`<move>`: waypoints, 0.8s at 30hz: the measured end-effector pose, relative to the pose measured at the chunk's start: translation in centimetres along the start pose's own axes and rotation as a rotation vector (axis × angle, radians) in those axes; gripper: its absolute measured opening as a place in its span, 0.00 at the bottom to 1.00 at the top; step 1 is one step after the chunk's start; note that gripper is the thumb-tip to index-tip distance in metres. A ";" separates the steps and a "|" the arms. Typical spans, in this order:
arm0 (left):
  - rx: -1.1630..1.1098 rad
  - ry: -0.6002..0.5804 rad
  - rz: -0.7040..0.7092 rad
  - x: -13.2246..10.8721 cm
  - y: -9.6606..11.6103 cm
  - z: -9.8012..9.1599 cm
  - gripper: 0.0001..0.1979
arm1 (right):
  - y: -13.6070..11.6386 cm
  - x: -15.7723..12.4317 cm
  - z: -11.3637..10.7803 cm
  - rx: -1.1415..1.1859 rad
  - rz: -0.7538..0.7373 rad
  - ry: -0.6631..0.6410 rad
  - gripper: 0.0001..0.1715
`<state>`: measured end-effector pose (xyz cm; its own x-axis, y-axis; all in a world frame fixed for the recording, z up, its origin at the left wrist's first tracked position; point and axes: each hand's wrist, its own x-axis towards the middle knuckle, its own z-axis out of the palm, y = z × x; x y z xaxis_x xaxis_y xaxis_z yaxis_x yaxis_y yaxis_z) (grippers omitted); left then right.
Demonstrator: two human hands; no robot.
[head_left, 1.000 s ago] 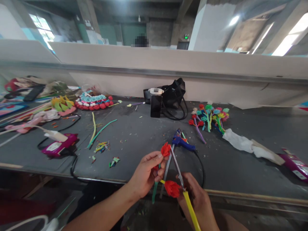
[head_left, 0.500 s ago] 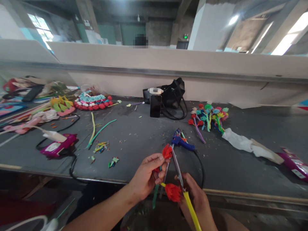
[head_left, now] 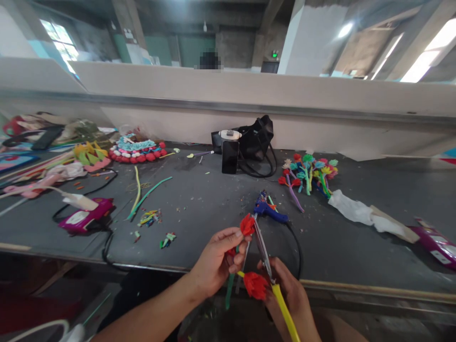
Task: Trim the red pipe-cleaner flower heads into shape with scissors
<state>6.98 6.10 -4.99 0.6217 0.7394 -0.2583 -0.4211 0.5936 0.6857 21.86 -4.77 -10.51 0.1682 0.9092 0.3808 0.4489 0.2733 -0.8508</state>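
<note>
My left hand pinches a small red flower on a green stem between thumb and fingers, just past the table's front edge. My right hand is closed on scissors with a yellow handle, and a second red flower sits against its fingers. The scissor blades stand slightly apart and point up beside the flower in my left hand. A blue glue gun lies on the table right behind the blades, its black cord looping to the right.
A bunch of coloured flowers lies at the right, next to a white cloth. A black bag and phone stand at the back. A magenta glue gun, green strips and craft pieces crowd the left.
The scissor blades have drawn closer together at the flower in my left hand. Both hands have stayed almost in place.
</note>
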 end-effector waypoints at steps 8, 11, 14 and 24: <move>0.006 0.014 -0.006 0.0 0.0 0.0 0.15 | -0.3 0.4 -0.3 -0.082 -0.078 -0.023 0.13; 0.012 0.001 -0.016 0.0 -0.1 0.1 0.15 | -0.2 0.3 -0.2 -0.109 -0.106 -0.011 0.11; 0.013 -0.009 -0.021 -0.2 -0.1 0.2 0.15 | -0.1 0.0 0.4 -0.121 -0.106 0.021 0.10; 0.007 0.020 -0.013 0.2 0.1 0.1 0.13 | -0.7 1.1 2.4 -0.161 -0.057 0.139 0.12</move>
<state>7.12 6.22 -4.90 0.6137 0.7378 -0.2810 -0.4085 0.6014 0.6866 19.67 -3.24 -10.41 0.2531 0.8384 0.4827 0.5939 0.2592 -0.7617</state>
